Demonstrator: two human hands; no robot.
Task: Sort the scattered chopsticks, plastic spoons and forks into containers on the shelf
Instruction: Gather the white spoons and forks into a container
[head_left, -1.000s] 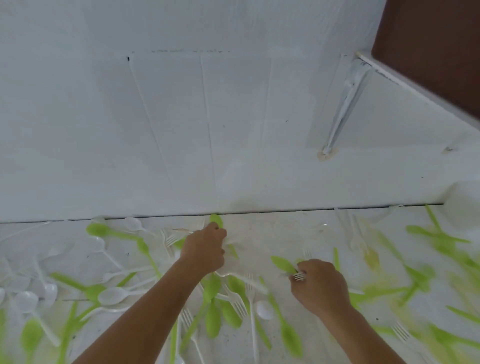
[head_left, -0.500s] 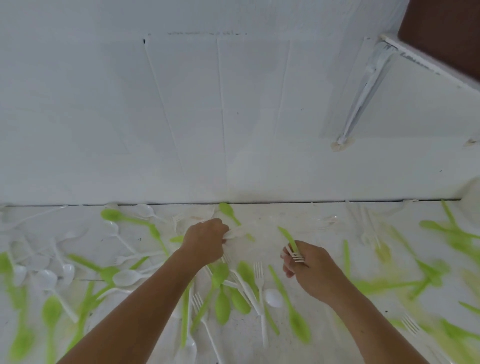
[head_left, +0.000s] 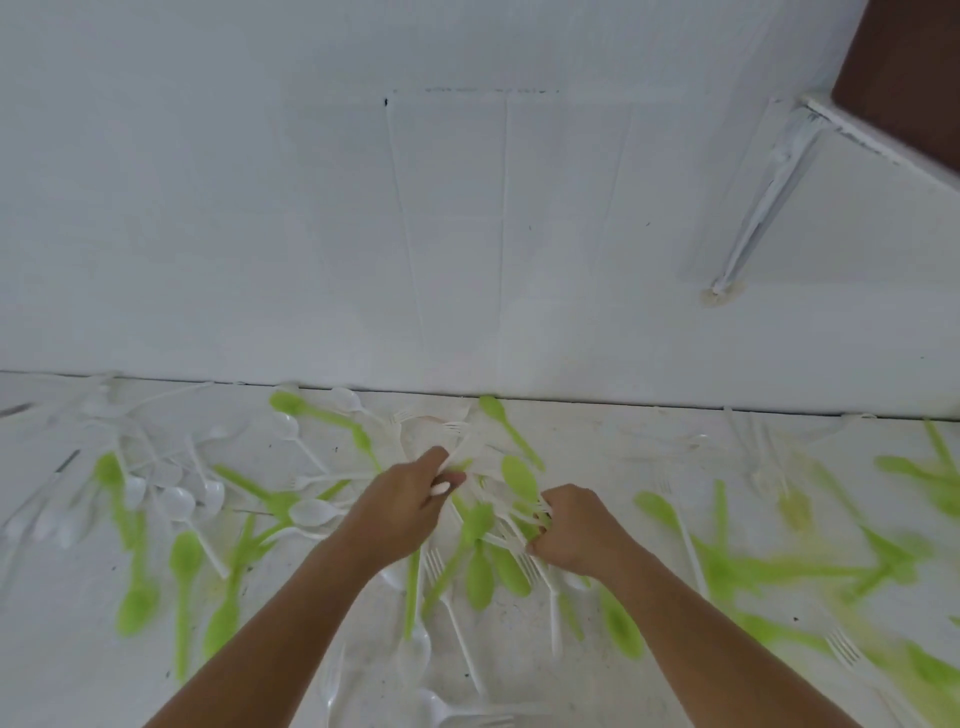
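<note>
Both curled, left hand (head_left: 405, 512) pinching utensil (head_left: 460, 449), right hand (head_left: 574, 530) gripping cutlery (head_left: 519, 478)

white wall (head_left: 260, 208) | white bracket (head_left: 763, 202) upper right | brown panel (head_left: 909, 67) above it

The white wall (head_left: 467, 234) shuts off the far side. A slanted bracket (head_left: 763, 202) sticks out of the wall, high on the right. Below the wall, spoons and forks (head_left: 478, 525) cover most of the white surface (head_left: 67, 670). Far from the wall, bottom left, a hand fits.
</note>
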